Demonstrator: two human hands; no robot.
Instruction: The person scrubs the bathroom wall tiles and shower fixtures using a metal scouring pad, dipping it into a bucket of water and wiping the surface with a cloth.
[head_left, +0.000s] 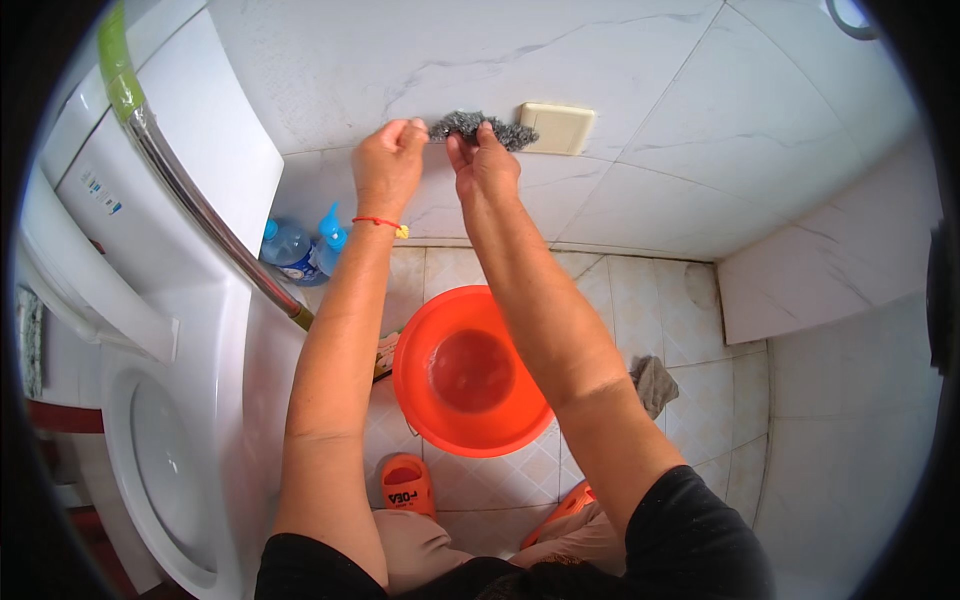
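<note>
In front of the tiled wall, a grey metal scouring pad (471, 120), drawn out into a ragged strip, is between my two hands. My right hand (491, 169) grips its middle from below, thumb in front. The fingers of my left hand (390, 161) are pinched together at its left end. A red cord bracelet with a yellow charm (382, 222) circles my left wrist. Just behind the pad's right end is a cream wall plate (559, 129). Whether the pad touches the wall is hard to tell.
An orange basin (409, 360) with cloudy water stands on the floor below my arms. A white toilet (225, 360) is at left, with a green-taped metal pole (187, 187) beside it. Blue bottles (292, 251) stand by the wall; a grey cloth (655, 386) lies at right.
</note>
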